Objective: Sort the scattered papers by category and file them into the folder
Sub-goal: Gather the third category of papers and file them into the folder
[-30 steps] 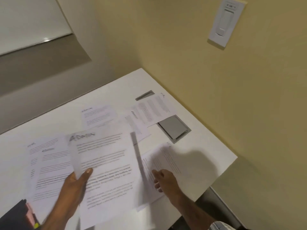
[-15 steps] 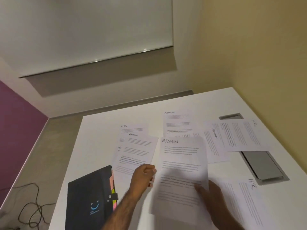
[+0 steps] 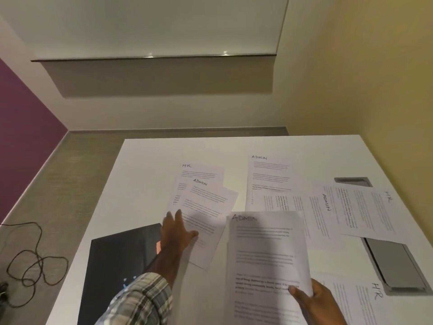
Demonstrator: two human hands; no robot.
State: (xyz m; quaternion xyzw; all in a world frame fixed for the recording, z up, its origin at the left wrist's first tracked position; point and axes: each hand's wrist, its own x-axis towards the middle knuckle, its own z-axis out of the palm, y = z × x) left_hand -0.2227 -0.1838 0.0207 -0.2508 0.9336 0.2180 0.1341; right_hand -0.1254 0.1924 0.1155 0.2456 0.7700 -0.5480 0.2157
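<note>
My right hand [image 3: 315,301] grips the lower right edge of an ADMIN sheet [image 3: 264,259], lifted off the white table [image 3: 145,174]. My left hand [image 3: 177,231] lies flat, fingers spread, on the left edge of another ADMIN sheet [image 3: 208,207], which overlaps an HR sheet [image 3: 199,172]. A black folder [image 3: 119,261] with coloured tabs lies at the near left, partly under my left forearm. A further ADMIN sheet [image 3: 269,174] lies at the back. A sideways ADMIN sheet [image 3: 314,214] and an HR sheet [image 3: 365,212] overlap at the right. Another HR sheet [image 3: 360,299] lies at the near right.
A grey cable hatch [image 3: 398,266] is set into the table at the right, partly under papers. A yellow wall runs close along the table's right side. A dark cable [image 3: 30,261] is looped on the floor to the left.
My left hand let go of the lifted ADMIN sheet and reached left onto the ADMIN sheet beside the folder. My right hand now holds the lifted sheet alone. The view tilted.
</note>
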